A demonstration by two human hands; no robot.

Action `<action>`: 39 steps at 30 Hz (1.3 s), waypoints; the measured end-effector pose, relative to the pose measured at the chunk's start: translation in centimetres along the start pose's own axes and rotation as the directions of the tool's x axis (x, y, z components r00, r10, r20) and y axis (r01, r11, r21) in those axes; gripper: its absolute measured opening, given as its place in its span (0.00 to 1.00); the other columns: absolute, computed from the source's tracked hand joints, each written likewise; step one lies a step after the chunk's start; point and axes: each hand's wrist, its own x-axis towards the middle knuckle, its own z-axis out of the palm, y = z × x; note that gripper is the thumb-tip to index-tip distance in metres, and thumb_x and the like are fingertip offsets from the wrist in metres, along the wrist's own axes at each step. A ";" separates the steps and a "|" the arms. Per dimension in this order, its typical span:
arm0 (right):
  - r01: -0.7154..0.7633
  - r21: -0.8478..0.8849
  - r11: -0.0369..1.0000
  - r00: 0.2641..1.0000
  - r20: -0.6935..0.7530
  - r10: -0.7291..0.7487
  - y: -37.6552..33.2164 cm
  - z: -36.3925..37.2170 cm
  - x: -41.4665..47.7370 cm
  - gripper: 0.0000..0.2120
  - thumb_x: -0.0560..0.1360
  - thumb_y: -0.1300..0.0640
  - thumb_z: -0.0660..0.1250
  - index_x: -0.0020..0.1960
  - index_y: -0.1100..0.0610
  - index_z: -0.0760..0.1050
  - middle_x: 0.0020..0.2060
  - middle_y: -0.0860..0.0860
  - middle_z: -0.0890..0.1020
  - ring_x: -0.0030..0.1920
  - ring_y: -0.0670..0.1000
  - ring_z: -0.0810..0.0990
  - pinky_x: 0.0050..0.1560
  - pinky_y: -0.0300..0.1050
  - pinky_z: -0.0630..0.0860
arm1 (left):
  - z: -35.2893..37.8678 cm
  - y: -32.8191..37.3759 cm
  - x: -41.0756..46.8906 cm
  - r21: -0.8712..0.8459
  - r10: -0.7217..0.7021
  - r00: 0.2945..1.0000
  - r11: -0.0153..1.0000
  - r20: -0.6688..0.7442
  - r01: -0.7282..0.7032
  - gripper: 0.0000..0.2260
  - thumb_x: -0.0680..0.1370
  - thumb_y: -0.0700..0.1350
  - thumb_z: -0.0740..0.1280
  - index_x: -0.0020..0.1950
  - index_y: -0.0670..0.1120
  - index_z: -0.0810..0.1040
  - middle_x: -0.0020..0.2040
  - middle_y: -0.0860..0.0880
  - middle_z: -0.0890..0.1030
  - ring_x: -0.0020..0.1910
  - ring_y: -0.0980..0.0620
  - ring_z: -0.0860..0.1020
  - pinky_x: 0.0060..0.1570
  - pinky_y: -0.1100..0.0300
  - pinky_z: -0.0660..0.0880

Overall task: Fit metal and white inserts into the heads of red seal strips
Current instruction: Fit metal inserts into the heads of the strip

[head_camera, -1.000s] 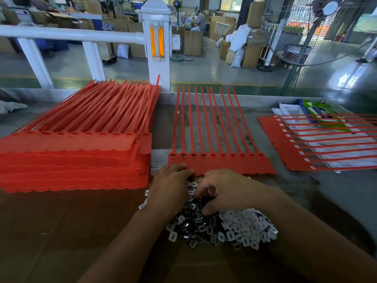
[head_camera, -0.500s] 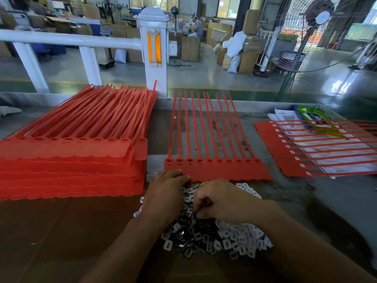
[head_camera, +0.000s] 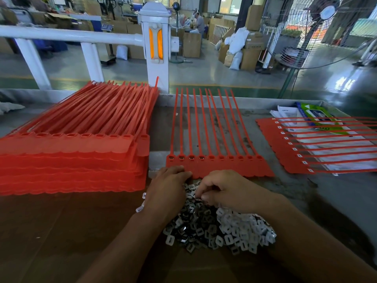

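Silvery metal and white beneath both hands: a pile of inserts [head_camera: 214, 229] near the front edge of the tabletop [head_camera: 61, 231]. Palm down on that pile, the left hand [head_camera: 167, 190], fingers bent, tips touching the near edge of the red seal strip sheet [head_camera: 224, 165]; anything held, hidden. Just beside it the right hand [head_camera: 228, 188], fingers curled, thumb and tips drawn together among the inserts; gripping one or not, cannot tell. Toward the left edge, stacked red sheets [head_camera: 71, 160]; toward the right edge, another red sheet [head_camera: 285, 148] over papers [head_camera: 346, 139].
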 end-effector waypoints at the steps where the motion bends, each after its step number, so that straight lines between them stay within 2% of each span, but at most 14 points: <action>1: 0.002 0.009 1.000 1.000 -0.021 -0.002 0.0 -0.1 0.0 0.08 0.75 0.62 0.66 0.52 0.56 0.80 0.37 0.40 0.74 0.37 0.31 0.74 0.39 0.25 0.69 | 0.0 0.0 0.0 -0.004 -0.002 1.000 1.000 -0.003 0.002 0.23 0.75 0.40 0.59 0.69 0.55 0.69 0.71 0.54 0.66 0.68 0.53 0.61 0.65 0.63 0.57; 5: 0.000 0.014 1.000 0.998 -0.059 0.001 0.3 -0.3 0.0 0.10 0.74 0.62 0.67 0.54 0.54 0.80 0.41 0.38 0.77 0.42 0.33 0.75 0.44 0.24 0.69 | 0.0 0.1 0.0 -0.002 -0.015 1.000 1.000 0.000 0.015 0.23 0.75 0.39 0.59 0.69 0.55 0.69 0.71 0.54 0.66 0.68 0.53 0.61 0.65 0.62 0.58; 9: -0.021 0.081 0.996 0.998 -0.056 0.025 0.7 -0.3 -0.1 0.10 0.73 0.64 0.68 0.52 0.56 0.81 0.43 0.39 0.80 0.43 0.31 0.77 0.45 0.24 0.71 | -0.1 0.2 0.0 -0.005 -0.026 1.000 1.000 0.000 0.026 0.23 0.75 0.39 0.59 0.69 0.55 0.69 0.70 0.55 0.66 0.68 0.53 0.61 0.66 0.60 0.59; 11: -0.030 0.133 0.991 0.996 -0.076 0.040 0.7 -0.3 -0.1 0.08 0.72 0.64 0.70 0.48 0.55 0.82 0.39 0.39 0.80 0.41 0.33 0.79 0.42 0.26 0.73 | -0.1 0.2 0.0 -0.008 -0.028 1.000 1.000 0.000 0.028 0.23 0.75 0.40 0.59 0.69 0.55 0.69 0.70 0.55 0.66 0.68 0.53 0.61 0.65 0.60 0.59; 14: -0.039 0.240 0.970 0.988 -0.137 0.073 0.6 -0.5 0.0 0.09 0.71 0.64 0.71 0.41 0.50 0.80 0.35 0.45 0.82 0.32 0.39 0.80 0.35 0.31 0.75 | -0.1 0.2 0.0 -0.004 -0.027 1.000 1.000 -0.007 0.027 0.22 0.75 0.40 0.59 0.68 0.56 0.69 0.70 0.55 0.67 0.68 0.53 0.62 0.65 0.61 0.59; 16: -0.046 0.255 0.966 0.971 -0.217 0.103 0.7 -0.7 0.3 0.11 0.71 0.64 0.71 0.40 0.48 0.79 0.35 0.46 0.82 0.33 0.41 0.81 0.37 0.32 0.77 | -0.1 0.3 0.0 -0.019 -0.035 0.999 0.999 -0.013 0.035 0.22 0.76 0.40 0.59 0.68 0.55 0.70 0.70 0.55 0.67 0.68 0.53 0.62 0.64 0.61 0.59; 20: -0.096 0.308 0.947 0.921 -0.333 0.201 1.7 -1.6 1.5 0.12 0.71 0.65 0.70 0.41 0.48 0.78 0.39 0.45 0.82 0.40 0.41 0.81 0.43 0.31 0.76 | 0.0 0.3 0.0 -0.033 -0.041 0.999 0.999 -0.016 0.040 0.21 0.76 0.40 0.59 0.67 0.56 0.70 0.70 0.56 0.67 0.68 0.53 0.61 0.63 0.62 0.58; 23: -0.178 0.303 0.936 0.883 -0.371 0.288 2.8 -2.2 3.2 0.12 0.72 0.68 0.68 0.44 0.51 0.79 0.40 0.46 0.81 0.43 0.45 0.81 0.48 0.37 0.78 | -0.1 0.2 -0.1 -0.054 -0.049 0.999 0.997 -0.013 0.049 0.21 0.76 0.40 0.59 0.67 0.56 0.70 0.70 0.56 0.66 0.68 0.54 0.61 0.63 0.62 0.58; 26: -0.234 0.311 0.921 0.854 -0.388 0.348 3.7 -2.6 5.2 0.12 0.73 0.71 0.63 0.52 0.60 0.78 0.39 0.46 0.78 0.41 0.45 0.80 0.48 0.40 0.79 | 0.0 0.2 -0.1 -0.058 -0.047 0.999 0.997 -0.008 0.046 0.21 0.76 0.41 0.59 0.68 0.56 0.70 0.70 0.56 0.66 0.68 0.55 0.60 0.63 0.63 0.58; 28: -0.241 0.308 0.920 0.829 -0.427 0.360 4.0 -2.8 6.4 0.12 0.74 0.71 0.62 0.54 0.61 0.77 0.42 0.49 0.79 0.45 0.48 0.80 0.53 0.44 0.78 | -0.1 0.1 0.0 -0.056 -0.040 0.999 0.998 -0.004 0.040 0.21 0.76 0.41 0.59 0.68 0.56 0.70 0.71 0.57 0.66 0.68 0.56 0.60 0.61 0.66 0.56; 30: -0.252 0.281 0.926 0.805 -0.470 0.362 4.4 -3.0 7.2 0.12 0.74 0.70 0.62 0.54 0.60 0.78 0.47 0.52 0.80 0.45 0.45 0.78 0.48 0.37 0.76 | 0.0 0.1 -0.1 -0.058 -0.038 0.999 0.998 -0.003 0.037 0.21 0.76 0.41 0.59 0.68 0.56 0.70 0.71 0.57 0.66 0.67 0.55 0.60 0.61 0.66 0.57; 32: -0.287 0.262 0.922 0.800 -0.464 0.381 4.8 -3.0 7.5 0.11 0.74 0.68 0.63 0.54 0.59 0.78 0.50 0.52 0.80 0.43 0.41 0.76 0.42 0.30 0.70 | -0.1 0.1 -0.1 -0.063 -0.039 0.999 0.997 -0.003 0.039 0.22 0.76 0.40 0.59 0.68 0.55 0.70 0.70 0.57 0.66 0.67 0.55 0.60 0.62 0.63 0.58; 35: -0.339 0.297 0.893 0.806 -0.398 0.439 5.4 -2.8 7.6 0.10 0.73 0.66 0.67 0.54 0.58 0.79 0.51 0.52 0.81 0.50 0.46 0.76 0.50 0.37 0.69 | -0.1 0.1 -0.1 -0.047 -0.028 1.000 0.999 -0.003 0.028 0.23 0.75 0.39 0.59 0.68 0.55 0.70 0.70 0.56 0.66 0.68 0.54 0.61 0.63 0.63 0.58; 39: -0.392 0.310 0.866 0.811 -0.329 0.484 5.9 -2.8 7.3 0.10 0.73 0.66 0.67 0.53 0.56 0.79 0.53 0.52 0.81 0.52 0.47 0.76 0.51 0.39 0.69 | -0.1 0.1 0.0 -0.039 -0.027 1.000 0.999 -0.001 0.027 0.23 0.75 0.39 0.59 0.68 0.55 0.70 0.70 0.55 0.67 0.68 0.53 0.61 0.63 0.63 0.59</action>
